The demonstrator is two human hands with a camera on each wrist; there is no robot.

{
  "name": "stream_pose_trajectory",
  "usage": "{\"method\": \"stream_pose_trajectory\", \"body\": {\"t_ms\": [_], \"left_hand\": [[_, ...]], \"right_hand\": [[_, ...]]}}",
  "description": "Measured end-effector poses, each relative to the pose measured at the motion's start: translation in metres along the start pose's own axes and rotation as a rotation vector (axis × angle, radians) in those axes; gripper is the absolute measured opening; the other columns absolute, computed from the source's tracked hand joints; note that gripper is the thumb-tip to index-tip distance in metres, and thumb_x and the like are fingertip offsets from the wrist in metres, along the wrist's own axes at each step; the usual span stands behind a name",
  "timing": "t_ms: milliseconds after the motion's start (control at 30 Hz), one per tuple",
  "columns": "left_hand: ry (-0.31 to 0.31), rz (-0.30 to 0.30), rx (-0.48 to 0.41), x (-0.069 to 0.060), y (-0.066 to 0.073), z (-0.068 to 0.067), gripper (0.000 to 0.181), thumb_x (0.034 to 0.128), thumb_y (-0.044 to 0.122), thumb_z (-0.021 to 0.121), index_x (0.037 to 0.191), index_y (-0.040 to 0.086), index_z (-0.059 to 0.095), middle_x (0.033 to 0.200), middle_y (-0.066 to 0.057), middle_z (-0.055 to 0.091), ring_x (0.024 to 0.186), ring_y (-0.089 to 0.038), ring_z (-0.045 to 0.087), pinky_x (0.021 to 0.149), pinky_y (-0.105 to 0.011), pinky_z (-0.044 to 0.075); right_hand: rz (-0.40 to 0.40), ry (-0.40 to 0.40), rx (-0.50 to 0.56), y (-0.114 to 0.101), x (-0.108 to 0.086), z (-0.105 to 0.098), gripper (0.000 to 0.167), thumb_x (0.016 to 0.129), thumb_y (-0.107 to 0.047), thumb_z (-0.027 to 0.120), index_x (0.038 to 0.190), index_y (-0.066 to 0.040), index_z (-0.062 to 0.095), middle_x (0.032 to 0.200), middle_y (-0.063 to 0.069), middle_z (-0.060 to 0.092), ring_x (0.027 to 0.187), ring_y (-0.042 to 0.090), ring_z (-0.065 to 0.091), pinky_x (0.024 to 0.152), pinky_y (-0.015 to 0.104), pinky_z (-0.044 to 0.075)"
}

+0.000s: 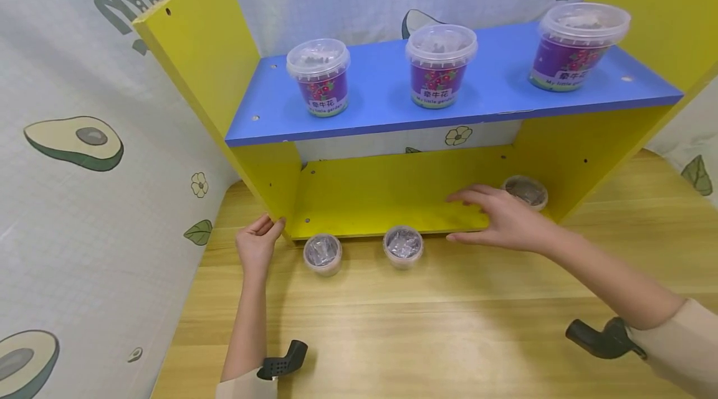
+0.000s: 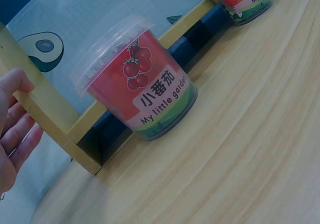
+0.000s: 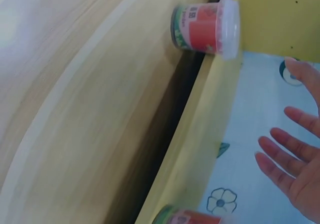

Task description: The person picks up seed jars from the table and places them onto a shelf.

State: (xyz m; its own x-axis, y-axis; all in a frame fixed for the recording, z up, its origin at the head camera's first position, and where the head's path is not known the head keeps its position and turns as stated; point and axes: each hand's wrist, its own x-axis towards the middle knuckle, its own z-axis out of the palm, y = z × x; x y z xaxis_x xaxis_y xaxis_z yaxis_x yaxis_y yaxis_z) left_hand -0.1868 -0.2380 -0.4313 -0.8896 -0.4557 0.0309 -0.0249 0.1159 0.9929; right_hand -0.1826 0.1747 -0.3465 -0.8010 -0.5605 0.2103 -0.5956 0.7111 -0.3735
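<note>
My left hand (image 1: pixel 259 243) grips the front edge of the left side panel (image 1: pixel 193 56) of a yellow and blue shelf, its thumb and fingers about the board. My right hand (image 1: pixel 499 218) hovers over the front of the yellow lower board (image 1: pixel 387 190), fingers spread and holding nothing. Just behind it a lidded cup (image 1: pixel 525 192) stands at the board's right end, partly hidden. Two more lidded cups, a left one (image 1: pixel 323 254) and a middle one (image 1: pixel 403 247), stand on the table before the shelf; the left wrist view shows a red tomato label (image 2: pixel 142 84).
On the blue upper board (image 1: pixel 376 84) stand three purple-labelled lidded cups, at left (image 1: pixel 321 78), middle (image 1: pixel 440 68) and right (image 1: pixel 578 47). The right side panel (image 1: pixel 662 19) rises beyond them. A white printed cloth (image 1: pixel 112 218) hangs behind and left of the wooden table (image 1: pixel 421 330).
</note>
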Motion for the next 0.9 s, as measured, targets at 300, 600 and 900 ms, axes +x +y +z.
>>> {"method": "stream_pose_trajectory", "body": {"t_ms": [300,600,900], "left_hand": [[-0.004,0.005,-0.016,0.000,0.001,0.000,0.041,0.0766,0.004,0.072,0.114,-0.008,0.059,0.116,-0.025,0.059,0.074,0.007,0.061,0.068,-0.013,0.053],[-0.005,0.000,0.014,0.001,0.002,-0.001,0.041,0.0760,0.005,0.072,0.113,-0.009,0.060,0.121,-0.023,0.057,0.088,-0.009,0.066,0.066,-0.013,0.053],[0.002,0.021,0.033,0.001,0.004,0.001,0.039,0.0743,0.003,0.073,0.110,-0.008,0.063,0.119,-0.023,0.058,0.102,-0.028,0.060,0.068,-0.013,0.053]], "right_hand": [[0.008,-0.027,0.029,-0.007,0.012,0.007,0.059,0.074,-0.045,0.074,0.119,-0.011,0.060,0.117,0.009,0.060,0.095,0.026,0.060,0.075,0.042,0.055],[-0.011,-0.083,0.044,-0.020,0.029,0.028,0.060,0.073,-0.043,0.075,0.121,-0.011,0.058,0.120,0.010,0.058,0.102,0.030,0.058,0.079,0.045,0.053],[-0.001,-0.188,0.074,-0.031,0.042,0.049,0.063,0.072,-0.044,0.075,0.125,-0.014,0.056,0.124,0.010,0.054,0.109,0.032,0.054,0.081,0.047,0.053]]}}
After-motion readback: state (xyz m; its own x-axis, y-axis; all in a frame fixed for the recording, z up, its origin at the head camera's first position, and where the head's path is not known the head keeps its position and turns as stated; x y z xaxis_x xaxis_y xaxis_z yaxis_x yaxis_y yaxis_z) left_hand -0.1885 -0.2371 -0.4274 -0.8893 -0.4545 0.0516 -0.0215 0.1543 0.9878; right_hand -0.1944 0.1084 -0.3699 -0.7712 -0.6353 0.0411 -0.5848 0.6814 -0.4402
